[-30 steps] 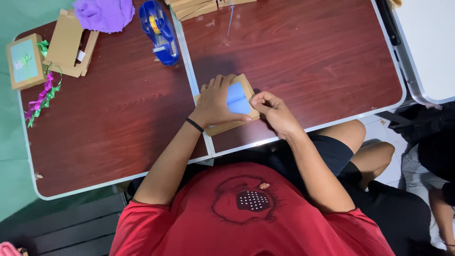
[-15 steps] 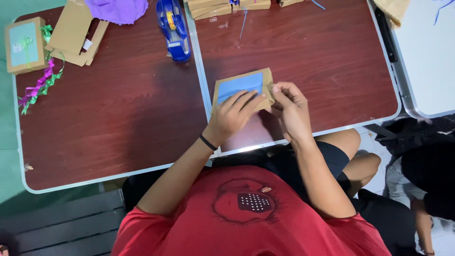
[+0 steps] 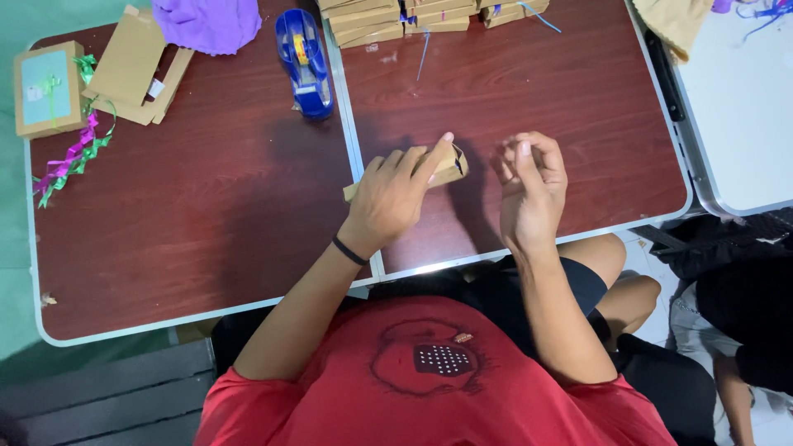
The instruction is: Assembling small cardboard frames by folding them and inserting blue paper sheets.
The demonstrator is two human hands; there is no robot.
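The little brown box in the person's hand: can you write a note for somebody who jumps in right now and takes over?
Left hand: grip shut on the small brown cardboard box, held on edge near the table's front middle.
Right hand: raised just right of the box, not touching it, fingers curled; I cannot tell whether they pinch anything.
Nearby: blue tape dispenser behind the box, stack of flat brown boxes at the far edge, one box with a green ribbon at far left, loose ribbon curls beside it.
Done: at least one box wears ribbon.
Left: the held box shows no ribbon.
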